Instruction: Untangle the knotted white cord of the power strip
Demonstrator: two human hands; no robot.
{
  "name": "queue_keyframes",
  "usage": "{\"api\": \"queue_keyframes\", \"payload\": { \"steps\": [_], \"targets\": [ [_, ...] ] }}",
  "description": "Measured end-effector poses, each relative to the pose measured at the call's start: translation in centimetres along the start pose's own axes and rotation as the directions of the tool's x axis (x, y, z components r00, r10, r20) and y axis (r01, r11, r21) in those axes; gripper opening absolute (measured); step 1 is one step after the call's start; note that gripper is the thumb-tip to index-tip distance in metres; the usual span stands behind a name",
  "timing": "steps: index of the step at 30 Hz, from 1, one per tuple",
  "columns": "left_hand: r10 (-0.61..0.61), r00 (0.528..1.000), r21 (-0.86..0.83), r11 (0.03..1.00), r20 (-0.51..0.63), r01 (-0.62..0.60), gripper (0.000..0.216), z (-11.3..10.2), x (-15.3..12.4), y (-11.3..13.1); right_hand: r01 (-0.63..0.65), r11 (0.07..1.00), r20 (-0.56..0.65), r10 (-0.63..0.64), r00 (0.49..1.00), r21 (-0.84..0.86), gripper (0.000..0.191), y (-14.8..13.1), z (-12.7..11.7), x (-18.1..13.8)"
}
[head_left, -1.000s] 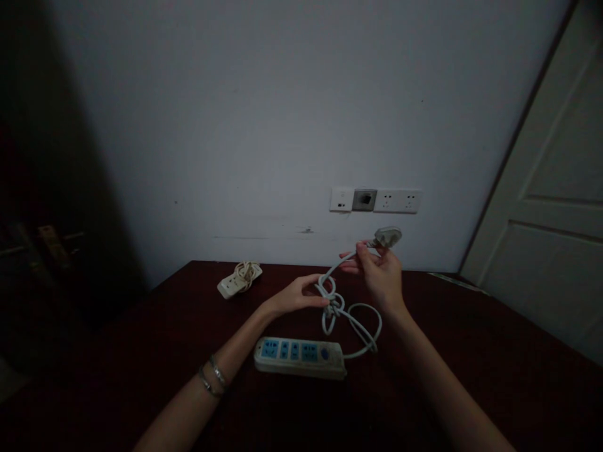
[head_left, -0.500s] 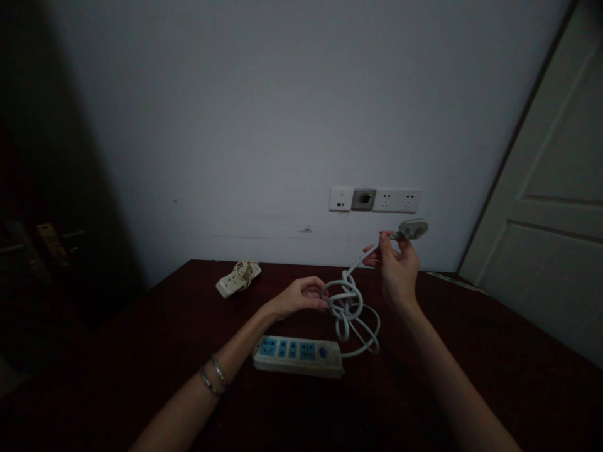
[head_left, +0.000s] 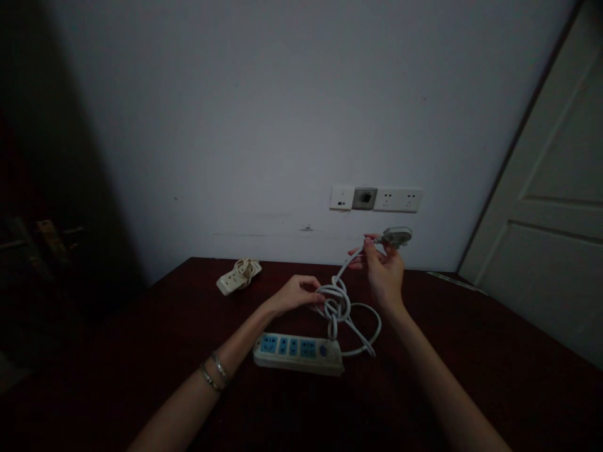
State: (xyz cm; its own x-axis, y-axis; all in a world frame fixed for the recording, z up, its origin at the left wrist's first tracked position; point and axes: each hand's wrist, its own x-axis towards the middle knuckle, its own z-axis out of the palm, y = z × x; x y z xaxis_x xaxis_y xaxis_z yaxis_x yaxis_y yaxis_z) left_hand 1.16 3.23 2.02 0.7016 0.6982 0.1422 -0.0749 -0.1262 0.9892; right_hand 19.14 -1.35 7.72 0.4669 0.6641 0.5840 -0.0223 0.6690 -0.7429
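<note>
A white power strip (head_left: 298, 363) with blue sockets lies on the dark red table in front of me. Its white cord (head_left: 347, 307) runs from the right end into a tangled, knotted bundle of loops. My left hand (head_left: 300, 294) pinches the left side of these loops between thumb and fingers. Held up to the right, my right hand (head_left: 382, 270) grips the cord just below the plug (head_left: 398, 236). The plug sticks out past the fingers, below the wall sockets. Between both hands the cord slants down into the knot.
A second, cream power strip (head_left: 228, 283) with its cord bundled on it lies at the back left of the table (head_left: 188, 292). Wall sockets and switches (head_left: 398, 199) sit above the table's back edge. A white door (head_left: 556, 207) stands at the right.
My right hand has moved left and slightly down with the plug, nearer to the left hand. The cord loops have shifted left and bunched closer together. Both power strips stay in place.
</note>
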Motion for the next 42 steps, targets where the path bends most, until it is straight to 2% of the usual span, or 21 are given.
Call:
{"api": "queue_keyframes", "payload": {
  "steps": [8,14,18,20,24,29,35,42],
  "targets": [
    [-0.092,0.996,0.099,0.991,-0.012,0.092,0.046,-0.3,-0.2,0.0,-0.036,0.999,0.072,0.039,0.997,-0.037,0.044,-0.1,0.7,-0.9],
    [-0.126,0.992,0.136,0.982,-0.031,0.129,0.048,-0.4,0.2,-0.8,-0.068,0.996,0.045,0.071,0.996,-0.063,0.041,0.5,1.2,-1.2],
    [-0.148,0.988,0.186,0.971,-0.032,0.151,0.047,0.1,0.3,-1.1,-0.062,0.989,0.066,0.071,0.995,-0.137,0.038,0.7,1.1,-1.2],
    [-0.149,0.989,0.233,0.962,0.004,0.144,0.044,0.3,0.3,-1.2,-0.033,0.98,0.097,0.053,0.994,-0.197,0.038,0.5,1.1,-1.2],
    [-0.108,0.987,0.266,0.961,0.12,0.072,0.037,0.2,0.0,-0.7,0.019,0.972,0.135,0.013,0.991,-0.232,0.04,0.1,0.8,-1.1],
    [0.011,0.977,0.277,0.958,0.212,-0.07,0.035,-0.2,-0.5,0.6,0.072,0.969,0.064,-0.059,0.996,-0.235,0.038,-0.2,0.0,-0.4],
    [0.086,0.987,0.261,0.958,0.133,-0.118,0.029,0.6,-0.8,1.6,0.068,0.969,0.05,-0.058,0.997,-0.239,0.034,-0.2,0.1,-0.4],
    [0.212,0.972,0.436,0.868,0.105,-0.237,0.016,1.0,-1.0,2.2,0.086,0.954,0.105,-0.058,0.993,-0.286,0.036,-0.5,0.6,-1.0]
  ]
}}
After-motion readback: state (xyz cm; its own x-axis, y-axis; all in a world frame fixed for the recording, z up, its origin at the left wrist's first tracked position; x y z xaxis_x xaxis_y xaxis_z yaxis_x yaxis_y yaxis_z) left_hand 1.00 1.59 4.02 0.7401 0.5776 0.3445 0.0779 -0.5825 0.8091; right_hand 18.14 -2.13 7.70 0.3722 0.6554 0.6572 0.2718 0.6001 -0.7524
